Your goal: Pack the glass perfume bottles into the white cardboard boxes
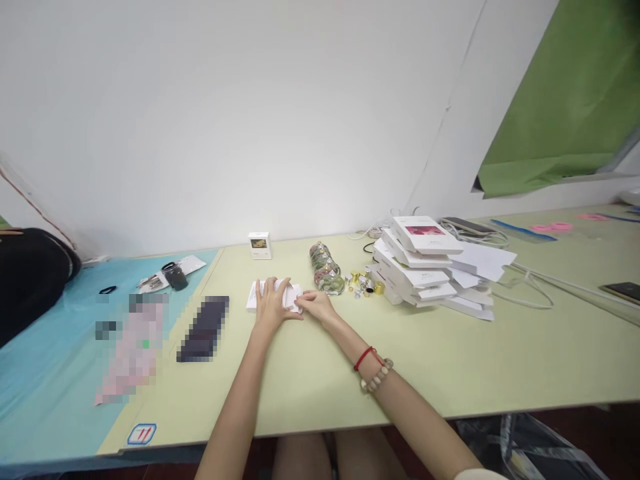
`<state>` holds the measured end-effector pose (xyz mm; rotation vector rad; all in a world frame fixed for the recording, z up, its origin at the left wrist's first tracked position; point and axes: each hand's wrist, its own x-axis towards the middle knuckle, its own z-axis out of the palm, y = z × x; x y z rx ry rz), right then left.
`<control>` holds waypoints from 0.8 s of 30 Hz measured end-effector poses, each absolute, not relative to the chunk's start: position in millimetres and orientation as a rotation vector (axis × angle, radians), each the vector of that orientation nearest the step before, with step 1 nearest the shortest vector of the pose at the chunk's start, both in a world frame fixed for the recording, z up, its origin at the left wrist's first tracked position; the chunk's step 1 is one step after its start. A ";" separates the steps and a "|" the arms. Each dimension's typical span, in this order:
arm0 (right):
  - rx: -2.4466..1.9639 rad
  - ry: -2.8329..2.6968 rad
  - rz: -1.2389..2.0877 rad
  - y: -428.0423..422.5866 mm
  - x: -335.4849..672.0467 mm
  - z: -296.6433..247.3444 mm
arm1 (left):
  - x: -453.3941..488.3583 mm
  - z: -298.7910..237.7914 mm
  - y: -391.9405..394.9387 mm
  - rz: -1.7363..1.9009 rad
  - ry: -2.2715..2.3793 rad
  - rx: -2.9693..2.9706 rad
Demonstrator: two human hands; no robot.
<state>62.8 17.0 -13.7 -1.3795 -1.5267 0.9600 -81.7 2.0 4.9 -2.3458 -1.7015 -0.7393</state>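
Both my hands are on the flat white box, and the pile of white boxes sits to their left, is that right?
No. The head view shows the left hand and right hand on the flat white box, but the pile of white boxes sits to their right.

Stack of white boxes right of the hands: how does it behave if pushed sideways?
The stack of white boxes is fanned out unevenly, so it would probably shear apart rather than slide as one. The boxes look like thin card: likely light and stiff. The top box sits skewed, so it may slip off first.
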 end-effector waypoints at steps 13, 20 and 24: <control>-1.222 -1.354 0.820 10.5 72.6 17.5 | -94.0 11.4 6.6 -0.840 -1.851 -2.095; -1.104 -1.250 0.583 -5.0 68.4 34.2 | -94.2 7.1 10.2 -1.043 -1.898 -1.956; -0.990 -1.193 0.393 -18.9 69.2 57.9 | -96.3 2.5 10.3 -1.086 -1.860 -1.942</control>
